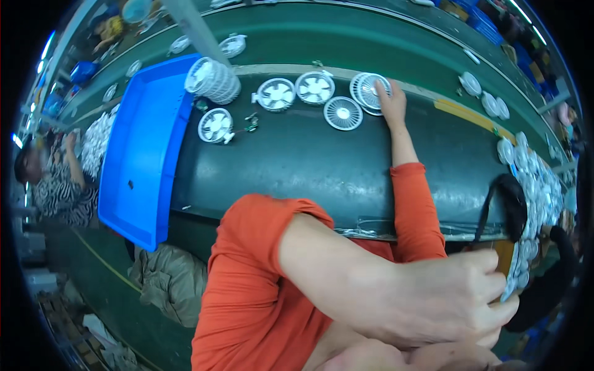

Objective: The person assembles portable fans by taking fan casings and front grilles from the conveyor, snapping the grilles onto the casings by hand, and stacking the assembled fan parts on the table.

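Note:
At the far edge of the bench, my right hand point(393, 104) has its fingers on the right rim of a round white fan grille point(369, 93), which overlaps another one under it. A separate grille point(343, 114) lies just to the left. Beyond it are small round fans with white blades, one fan point(314, 88) nearest and another fan point(276, 94) beside it. My left hand point(458, 297) is raised close in front of me, across my body at the lower right. Its fingers are curled; the palm side is hidden.
A blue tray point(139, 161) stands at the left, beside a leaning stack of white grilles point(216, 83) and a wired fan point(216, 125). Many white parts point(535, 179) and a black bag point(510, 204) are at the right. A green conveyor point(346, 37) runs behind; another person point(62, 173) sits far left.

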`<state>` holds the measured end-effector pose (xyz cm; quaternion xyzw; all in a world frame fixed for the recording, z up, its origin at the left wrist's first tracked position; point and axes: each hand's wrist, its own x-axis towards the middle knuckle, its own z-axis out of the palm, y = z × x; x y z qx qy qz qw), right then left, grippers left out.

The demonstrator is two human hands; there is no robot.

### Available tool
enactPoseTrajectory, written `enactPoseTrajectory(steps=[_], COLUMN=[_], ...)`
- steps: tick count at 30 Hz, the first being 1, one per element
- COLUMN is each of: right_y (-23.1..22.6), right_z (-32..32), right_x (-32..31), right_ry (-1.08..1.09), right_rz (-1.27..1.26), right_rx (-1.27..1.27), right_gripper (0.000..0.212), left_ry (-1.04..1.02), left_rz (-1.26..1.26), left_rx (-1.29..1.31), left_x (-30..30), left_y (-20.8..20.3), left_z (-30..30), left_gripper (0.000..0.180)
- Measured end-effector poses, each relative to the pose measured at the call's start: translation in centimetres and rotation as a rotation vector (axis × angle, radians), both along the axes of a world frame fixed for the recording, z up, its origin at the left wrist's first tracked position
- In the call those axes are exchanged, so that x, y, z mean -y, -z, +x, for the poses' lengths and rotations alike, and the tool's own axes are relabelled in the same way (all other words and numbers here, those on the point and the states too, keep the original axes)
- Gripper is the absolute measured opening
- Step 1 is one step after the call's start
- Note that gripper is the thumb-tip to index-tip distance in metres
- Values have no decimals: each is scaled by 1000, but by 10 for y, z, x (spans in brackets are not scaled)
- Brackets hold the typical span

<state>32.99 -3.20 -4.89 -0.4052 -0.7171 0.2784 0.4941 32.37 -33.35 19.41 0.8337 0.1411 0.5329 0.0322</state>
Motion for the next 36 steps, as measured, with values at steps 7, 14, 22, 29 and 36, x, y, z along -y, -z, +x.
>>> enactPoseTrajectory(steps=[7,14,22,29,36], right_y=[3,3,-9,-16,-24], right_z=[-10,-11,11,9,4], right_x=[-3,0,13,20,25], right_ry=[111,185,-38,-107,-109], right_rz=[18,294,193,229,220], right_rx=[-42,62,424,487,576], right_gripper=[32,25,57,81,85], left_ry=[-180,-227,-234,1097,1316], left_rz=[90,54,-279,-354,-331], left_rx=[48,47,140,447,311], left_x=[-12,-3,-33,-18,-40], left_y=[-15,2,60,7,3], left_z=[-41,-52,-123,-116,-114], left_gripper=[23,19,17,19,17])
